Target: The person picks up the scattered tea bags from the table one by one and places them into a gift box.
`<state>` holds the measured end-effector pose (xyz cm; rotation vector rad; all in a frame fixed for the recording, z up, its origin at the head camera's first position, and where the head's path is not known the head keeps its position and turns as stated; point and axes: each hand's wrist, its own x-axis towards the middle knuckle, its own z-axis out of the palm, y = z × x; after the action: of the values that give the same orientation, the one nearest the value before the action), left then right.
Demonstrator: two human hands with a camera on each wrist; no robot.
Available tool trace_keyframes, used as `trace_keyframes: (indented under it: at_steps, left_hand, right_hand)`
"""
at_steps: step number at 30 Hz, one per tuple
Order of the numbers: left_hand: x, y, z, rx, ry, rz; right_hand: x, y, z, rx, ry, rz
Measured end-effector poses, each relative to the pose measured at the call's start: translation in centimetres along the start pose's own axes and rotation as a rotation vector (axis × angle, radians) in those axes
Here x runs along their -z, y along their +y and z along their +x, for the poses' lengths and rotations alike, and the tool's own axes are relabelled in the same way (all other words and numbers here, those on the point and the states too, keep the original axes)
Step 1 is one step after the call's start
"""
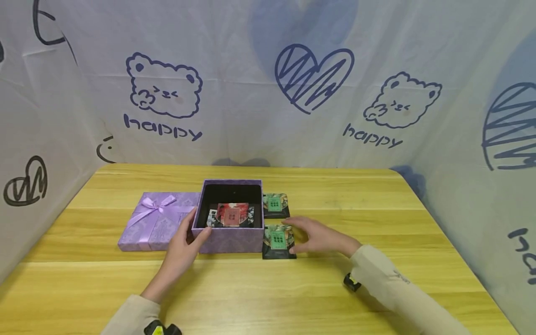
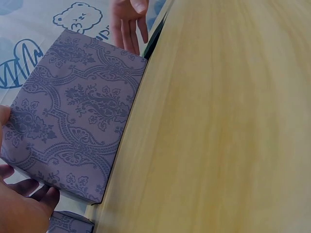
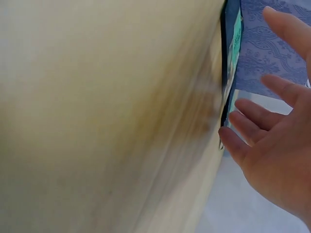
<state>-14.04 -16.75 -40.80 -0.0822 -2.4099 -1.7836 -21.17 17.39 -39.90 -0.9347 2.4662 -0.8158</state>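
On the table point(image 1: 377, 279), an open box point(image 1: 231, 242) is sitting near the middle, with its lid point(image 1: 155, 223) lying just to its left, touching it. Cards point(image 1: 231, 215) are lying inside the box. Two packets are lying just right of the box, the far packet point(image 1: 275, 205) behind the near packet point(image 1: 278, 241). The left hand point(image 1: 184, 246) is resting at the box's front left corner; the right hand point(image 1: 320, 237) is lying over the near packet's right edge.
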Motion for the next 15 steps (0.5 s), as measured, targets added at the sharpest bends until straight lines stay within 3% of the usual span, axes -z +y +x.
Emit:
trace_keyframes:
  at_steps: [15]
  left_hand:
    - [0.0,-0.1,0.07,0.016,-0.004,0.0]
  right_hand:
    - [-0.64,-0.41,0.24,-0.032,-0.11,-0.008]
